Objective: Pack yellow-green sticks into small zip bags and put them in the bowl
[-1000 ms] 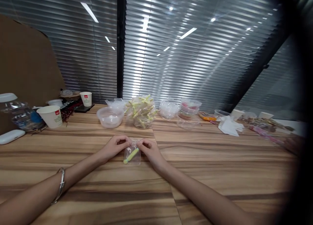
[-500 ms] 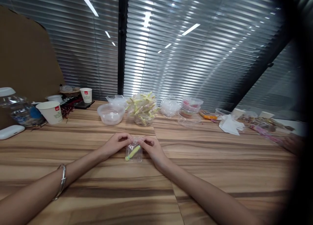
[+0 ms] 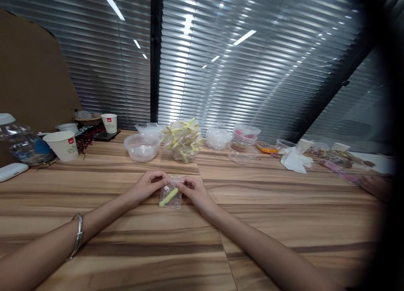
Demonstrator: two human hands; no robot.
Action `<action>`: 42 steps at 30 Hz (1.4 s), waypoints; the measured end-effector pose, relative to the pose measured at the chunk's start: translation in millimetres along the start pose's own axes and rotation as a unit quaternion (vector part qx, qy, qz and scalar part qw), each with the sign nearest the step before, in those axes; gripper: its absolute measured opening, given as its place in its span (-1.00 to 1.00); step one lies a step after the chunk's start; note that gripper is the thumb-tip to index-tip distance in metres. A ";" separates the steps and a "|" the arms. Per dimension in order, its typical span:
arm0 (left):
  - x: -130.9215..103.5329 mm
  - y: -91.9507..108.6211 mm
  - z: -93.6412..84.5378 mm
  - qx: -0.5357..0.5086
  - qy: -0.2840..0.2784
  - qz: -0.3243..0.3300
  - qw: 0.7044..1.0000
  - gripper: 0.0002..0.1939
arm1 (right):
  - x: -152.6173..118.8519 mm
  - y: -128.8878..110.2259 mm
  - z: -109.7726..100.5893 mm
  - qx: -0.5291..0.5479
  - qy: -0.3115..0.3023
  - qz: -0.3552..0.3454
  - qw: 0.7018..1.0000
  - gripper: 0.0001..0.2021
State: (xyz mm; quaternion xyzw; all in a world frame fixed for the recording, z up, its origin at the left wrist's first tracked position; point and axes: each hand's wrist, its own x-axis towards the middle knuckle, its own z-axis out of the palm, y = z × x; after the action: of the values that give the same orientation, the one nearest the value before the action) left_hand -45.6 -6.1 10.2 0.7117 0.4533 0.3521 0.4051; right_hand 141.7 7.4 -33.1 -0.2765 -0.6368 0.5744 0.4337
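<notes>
A small clear plastic bag (image 3: 177,203) lies on the wooden table (image 3: 132,249) in front of me, with a slim yellow-green item (image 3: 169,197) slanting inside it. My left hand (image 3: 150,186) pinches the bag's top edge at its left side. At the right side of that same edge, my right hand (image 3: 196,193) is closed on the bag with thumb and forefinger. Beyond my hands stands a container heaped with similar yellow-green wrapped pieces (image 3: 183,139).
Clear plastic bowls (image 3: 142,148) stand left of the heap, with paper cups (image 3: 65,146) and a bottle (image 3: 27,145) farther left. Stacked clear containers (image 3: 244,139) and a white tissue (image 3: 296,159) lie to the right. Another person's hand (image 3: 375,186) is at the far right.
The view has shifted slightly. My fingers keep their pinch at the bag's top edge, and my right fingertips sit a little lower against it.
</notes>
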 end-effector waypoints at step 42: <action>1.2 -7.6 -3.0 0.054 -0.005 0.113 0.992 -0.78 | -3.6 -12.1 -10.8 0.058 -0.146 0.071 0.985 -0.63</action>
State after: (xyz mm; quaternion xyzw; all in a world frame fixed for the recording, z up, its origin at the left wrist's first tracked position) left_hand -50.5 -2.2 4.8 0.7811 0.3859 0.3672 0.3257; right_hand 154.6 7.3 -22.6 -0.2090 -0.6375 0.6740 0.3094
